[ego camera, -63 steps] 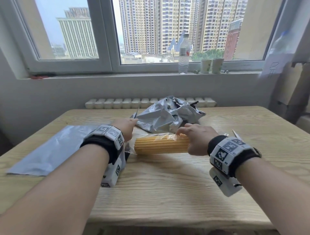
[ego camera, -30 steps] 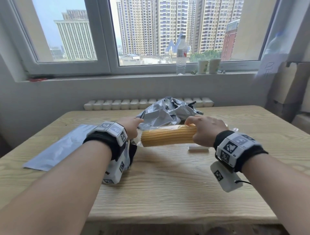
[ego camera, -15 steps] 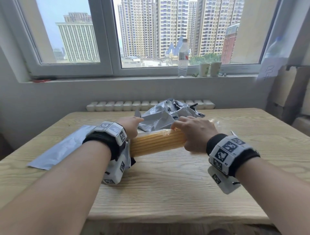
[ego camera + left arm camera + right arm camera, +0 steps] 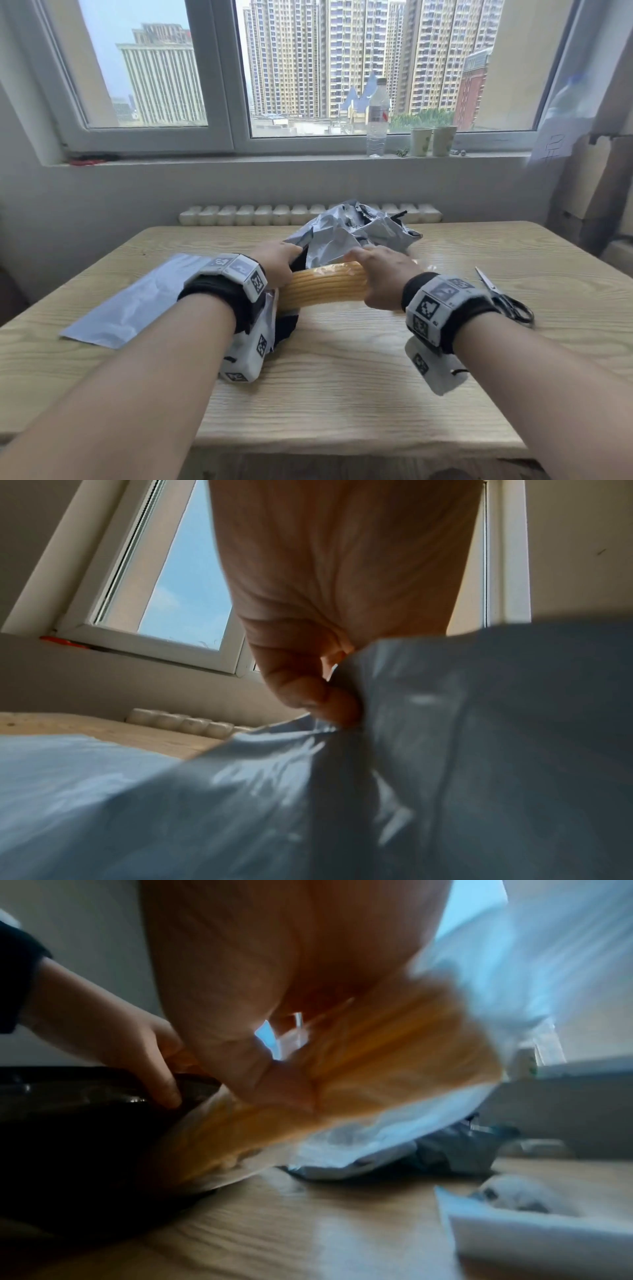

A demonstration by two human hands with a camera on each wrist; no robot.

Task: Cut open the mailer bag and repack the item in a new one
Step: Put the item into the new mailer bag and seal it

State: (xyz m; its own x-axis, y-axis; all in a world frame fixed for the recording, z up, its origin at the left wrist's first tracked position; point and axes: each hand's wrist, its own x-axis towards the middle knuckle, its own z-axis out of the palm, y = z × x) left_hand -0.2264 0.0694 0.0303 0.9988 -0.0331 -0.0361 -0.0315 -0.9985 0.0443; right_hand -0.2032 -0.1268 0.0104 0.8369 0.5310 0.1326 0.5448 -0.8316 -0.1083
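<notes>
A yellow bundle of thin sticks in clear wrap lies across the table's middle, its left end inside the dark mouth of the new grey mailer bag. My left hand pinches the rim of that mouth and holds it up. My right hand grips the bundle's right end. The old mailer bag lies crumpled just behind the hands.
Scissors lie on the wooden table to the right of my right wrist. A water bottle and two paper cups stand on the sill. A radiator runs behind the table; cardboard boxes stand at the right.
My right hand has slid the bundle leftward, so more of it sits inside the new bag's mouth. My left hand has kept its pinch on the rim.
</notes>
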